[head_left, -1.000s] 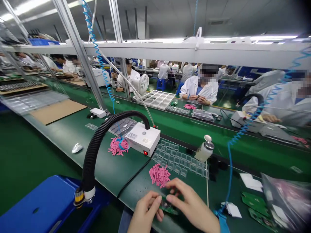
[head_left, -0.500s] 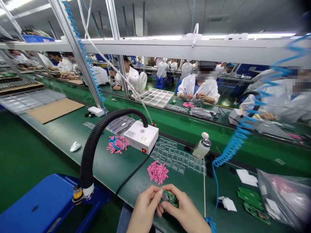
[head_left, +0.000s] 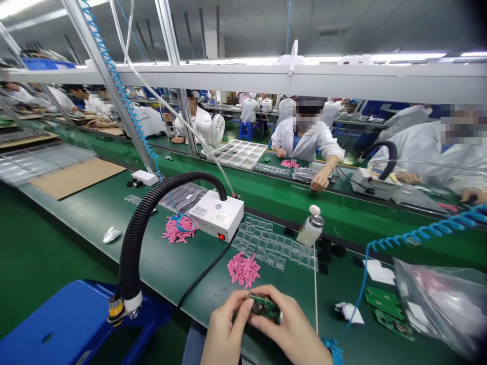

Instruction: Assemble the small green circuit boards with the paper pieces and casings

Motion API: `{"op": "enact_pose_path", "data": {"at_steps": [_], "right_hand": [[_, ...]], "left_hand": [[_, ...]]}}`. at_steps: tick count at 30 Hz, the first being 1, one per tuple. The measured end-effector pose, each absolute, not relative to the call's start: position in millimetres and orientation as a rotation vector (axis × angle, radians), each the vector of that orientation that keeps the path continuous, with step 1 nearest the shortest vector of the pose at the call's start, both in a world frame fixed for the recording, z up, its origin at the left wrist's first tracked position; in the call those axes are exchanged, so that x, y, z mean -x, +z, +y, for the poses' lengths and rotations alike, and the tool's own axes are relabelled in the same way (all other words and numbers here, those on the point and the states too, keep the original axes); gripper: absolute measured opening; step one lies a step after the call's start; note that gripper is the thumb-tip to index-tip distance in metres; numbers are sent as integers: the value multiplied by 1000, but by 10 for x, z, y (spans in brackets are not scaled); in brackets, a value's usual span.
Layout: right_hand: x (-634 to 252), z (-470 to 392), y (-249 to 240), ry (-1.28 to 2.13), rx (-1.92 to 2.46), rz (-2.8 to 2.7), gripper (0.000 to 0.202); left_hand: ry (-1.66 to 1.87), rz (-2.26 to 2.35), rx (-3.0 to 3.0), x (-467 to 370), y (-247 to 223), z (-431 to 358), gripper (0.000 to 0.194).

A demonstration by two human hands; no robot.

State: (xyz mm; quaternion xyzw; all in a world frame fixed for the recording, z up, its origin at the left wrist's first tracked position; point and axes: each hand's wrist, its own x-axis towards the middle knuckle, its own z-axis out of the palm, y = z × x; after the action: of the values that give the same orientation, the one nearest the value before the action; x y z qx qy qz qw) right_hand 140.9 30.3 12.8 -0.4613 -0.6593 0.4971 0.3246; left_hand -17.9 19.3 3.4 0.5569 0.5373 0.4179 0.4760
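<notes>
A small green circuit board (head_left: 265, 307) is held between both hands above the near edge of the green bench. My left hand (head_left: 227, 324) pinches its left end with thumb and fingers. My right hand (head_left: 283, 322) is closed round its right end, and a blue band (head_left: 333, 350) circles that wrist. Just beyond the hands lies a heap of pink strips (head_left: 243, 269). Behind it, small clear plastic pieces (head_left: 274, 243) are set out in rows. The undersides of the fingers are hidden.
A white box (head_left: 216, 215) with a black hose (head_left: 131, 243) stands to the left. A dispenser bottle (head_left: 311, 227) is behind the plastic pieces. Green boards (head_left: 384, 304) and a plastic bag (head_left: 433, 304) lie right, under a coiled blue cord (head_left: 426, 230). A co-worker (head_left: 306, 132) sits opposite.
The circuit board has tilted slightly in my hands. My view has shifted a little to the right. The blue cord has swung right, and the co-worker opposite has reached an arm forward.
</notes>
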Motion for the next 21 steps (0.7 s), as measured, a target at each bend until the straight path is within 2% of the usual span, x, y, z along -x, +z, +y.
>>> {"op": "enact_pose_path", "data": {"at_steps": [3,8,21], "right_hand": [[-1463,260,169,1290,1112,-1660,29],[-1482,194,249,1073,957,-1698,22],[-1505,151,419,875,822,-1849,15]], "left_hand": [[1199,1325,-1746,237,85,172,18],[1391,1049,-2211,276,208,175,28],[1585,1056,-2344,219,295,76,24]]}}
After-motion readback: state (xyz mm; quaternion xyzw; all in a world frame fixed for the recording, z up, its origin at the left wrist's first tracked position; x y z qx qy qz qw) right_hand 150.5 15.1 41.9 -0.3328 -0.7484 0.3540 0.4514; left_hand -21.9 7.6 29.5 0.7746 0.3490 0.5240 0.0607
